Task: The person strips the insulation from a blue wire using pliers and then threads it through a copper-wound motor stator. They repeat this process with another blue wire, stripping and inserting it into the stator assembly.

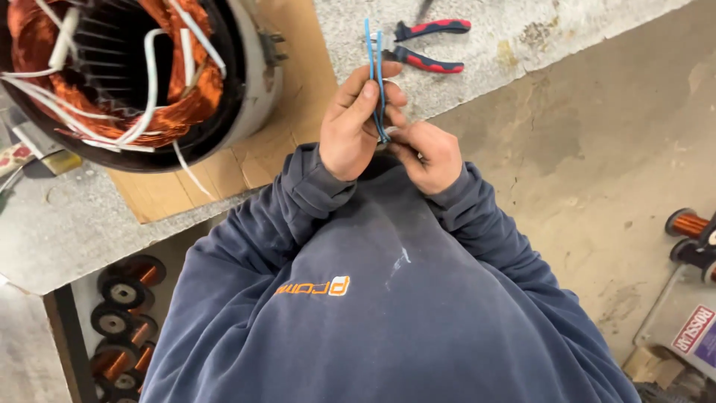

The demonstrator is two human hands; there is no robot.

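My left hand (350, 127) pinches a pair of thin blue sleeves or wires (375, 60) between thumb and fingers; they stick up past my fingertips. My right hand (426, 155) is closed around their lower end, touching the left hand. Both hands are close to my chest, above the bench edge, and my dark blue sweatshirt sleeves reach to the wrists. How the lower end of the blue strands finishes is hidden inside my fingers.
Red-and-blue handled pliers (431, 46) lie on the grey bench (67, 224) just beyond my hands. A large motor stator (127, 75) with copper windings and white leads sits on a wooden board (280, 104) at left. Copper wire spools (123, 313) sit under the bench, more spools (690, 224) at right on the concrete floor.
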